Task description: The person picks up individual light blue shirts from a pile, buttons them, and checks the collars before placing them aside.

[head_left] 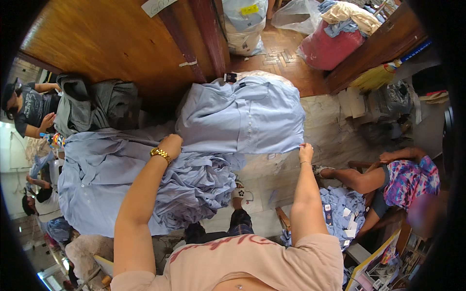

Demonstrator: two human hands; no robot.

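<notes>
A light blue buttoned shirt (pixel 272 116) lies spread out in front of me, its button placket running down the middle and a dark tag near its far edge. My left hand (pixel 171 145), with a gold watch on the wrist, is closed on the shirt's near left corner. At the near right corner, my right hand (pixel 306 152) pinches the edge, arm stretched out. Under and beside my left arm sits a large heap of similar blue shirts (pixel 194 189), with one laid flat (pixel 102 169) at its left.
Dark grey garments (pixel 97 104) are piled beyond the heap, by a wooden door (pixel 116 39). A seated person (pixel 412 179) is at the right, beside tagged blue clothes (pixel 342 213). Other people work at the far left. Stuffed bags (pixel 330 46) and a broom (pixel 374 77) stand beyond.
</notes>
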